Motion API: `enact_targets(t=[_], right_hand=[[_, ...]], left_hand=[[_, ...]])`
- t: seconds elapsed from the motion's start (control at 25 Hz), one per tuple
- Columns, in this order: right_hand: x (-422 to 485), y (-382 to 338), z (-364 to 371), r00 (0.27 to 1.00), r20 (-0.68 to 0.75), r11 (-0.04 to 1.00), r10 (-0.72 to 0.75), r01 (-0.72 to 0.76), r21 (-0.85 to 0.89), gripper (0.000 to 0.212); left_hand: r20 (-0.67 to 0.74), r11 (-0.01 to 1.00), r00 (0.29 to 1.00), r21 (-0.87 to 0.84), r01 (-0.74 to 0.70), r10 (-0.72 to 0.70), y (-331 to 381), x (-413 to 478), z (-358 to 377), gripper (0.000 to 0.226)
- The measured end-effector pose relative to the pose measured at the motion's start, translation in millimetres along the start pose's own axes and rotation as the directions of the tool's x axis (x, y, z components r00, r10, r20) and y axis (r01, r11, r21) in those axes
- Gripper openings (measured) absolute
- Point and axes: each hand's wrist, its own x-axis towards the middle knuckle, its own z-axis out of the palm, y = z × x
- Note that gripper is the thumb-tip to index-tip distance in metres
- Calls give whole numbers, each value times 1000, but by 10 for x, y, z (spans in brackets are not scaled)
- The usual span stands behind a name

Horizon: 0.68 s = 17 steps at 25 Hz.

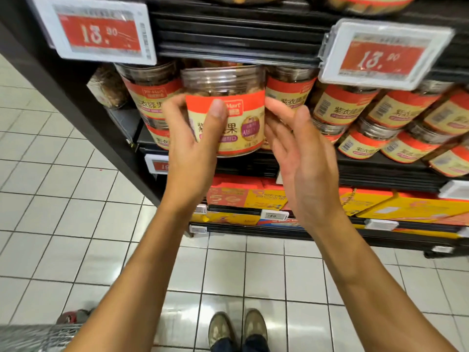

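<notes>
A clear plastic jar (pixel 241 97) of nuts with a red and cream label is held up in front of the shelf. My left hand (pixel 195 146) grips it, thumb across the label's front and fingers curled round its left side. My right hand (pixel 302 153) is at the jar's right side with straight, spread fingers; its fingertips touch or nearly touch the jar. The jar's lid end points up, just under the shelf edge.
Several identical jars (pixel 340 105) stand stacked on the dark shelf (pixel 380 171) behind and to the right. Two red price tags (pixel 101 31) hang from the shelf above. Yellow and red gift boxes (pixel 411 207) lie on the lower shelf. A cart's edge (pixel 33 336) is at the bottom left on the tiled floor.
</notes>
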Motion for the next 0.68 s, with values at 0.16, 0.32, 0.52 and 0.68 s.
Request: enact_targets(t=[0.16,0.32,0.52,0.68], right_hand=[[136,170,-40,998,-45,965,32,-43,-257,47],[227,312,-62,994,-64,949,84,-100,-299,50],[307,366,-31,997,-70,967,43,-59,-249,30],[255,437,-22,1000,-22,964,23,-28,-266,37]], left_hand=[[1,921,999,386,-50,54,-134,128,12,60],[-122,979,988,189,-75,99,-258,-27,1,38],[-123,965,988,256,-63,97,-322,28,-99,36],[-35,961,998,272,-40,52,-415,68,-118,46]])
